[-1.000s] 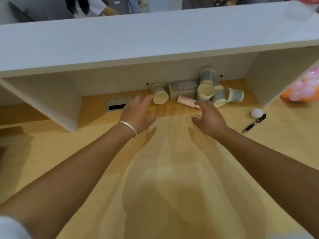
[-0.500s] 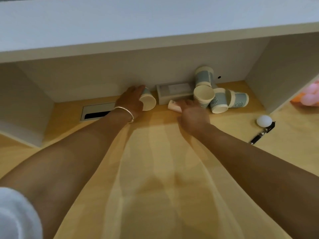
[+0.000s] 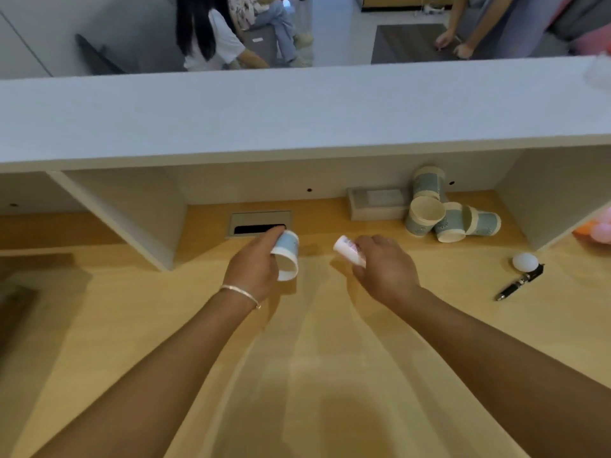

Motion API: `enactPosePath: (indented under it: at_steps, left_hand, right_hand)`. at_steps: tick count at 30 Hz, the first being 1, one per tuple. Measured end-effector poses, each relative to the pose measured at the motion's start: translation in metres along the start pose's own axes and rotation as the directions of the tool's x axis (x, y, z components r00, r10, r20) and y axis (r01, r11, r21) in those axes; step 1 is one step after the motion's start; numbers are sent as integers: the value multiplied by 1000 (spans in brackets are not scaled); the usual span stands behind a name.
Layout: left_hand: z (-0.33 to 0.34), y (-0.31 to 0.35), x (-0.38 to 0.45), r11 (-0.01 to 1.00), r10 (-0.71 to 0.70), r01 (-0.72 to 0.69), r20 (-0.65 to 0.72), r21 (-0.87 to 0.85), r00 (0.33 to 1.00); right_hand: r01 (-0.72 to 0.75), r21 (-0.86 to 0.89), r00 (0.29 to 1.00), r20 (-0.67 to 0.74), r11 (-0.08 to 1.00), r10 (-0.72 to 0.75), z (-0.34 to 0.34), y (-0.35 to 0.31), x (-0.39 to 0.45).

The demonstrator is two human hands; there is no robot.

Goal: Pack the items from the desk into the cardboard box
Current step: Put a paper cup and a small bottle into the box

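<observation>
I see a pale blue cup (image 3: pixel 287 251) with a cream rim and inside in my left hand (image 3: pixel 254 269), and a white tube (image 3: pixel 348 251) with pink print in my right hand (image 3: pixel 385 269). The desk (image 3: pixel 314 375) is honey-yellow wood. Four more cups (image 3: pixel 443 216) show the same blue band with cream rims. The box (image 3: pixel 377 203) beside them is grey. The ball (image 3: pixel 525 261) is white, the pen (image 3: pixel 519 282) black, the shelf (image 3: pixel 297 110) light grey.

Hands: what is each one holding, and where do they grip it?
Left hand grips a paper cup around its side; right hand wraps a small white tube near one end.
</observation>
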State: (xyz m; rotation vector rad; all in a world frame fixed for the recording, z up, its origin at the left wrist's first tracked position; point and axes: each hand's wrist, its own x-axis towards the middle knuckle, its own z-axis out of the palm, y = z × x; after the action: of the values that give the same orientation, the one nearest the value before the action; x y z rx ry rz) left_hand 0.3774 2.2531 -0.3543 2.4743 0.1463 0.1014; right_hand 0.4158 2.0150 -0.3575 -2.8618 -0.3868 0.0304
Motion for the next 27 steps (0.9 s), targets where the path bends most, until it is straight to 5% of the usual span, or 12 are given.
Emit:
enactPosePath:
  at_steps: [13,27]
  left_hand:
    - [-247,-111,-192,985,-142,168,-365,40,920]
    - [-427,-238,-347,870,-372,492,-607,36,702]
  right_hand:
    - [393,65,919,-28,917,-392,-38,-283,-37]
    - [733,143,680,-148,665,-718,-38,-589,-79]
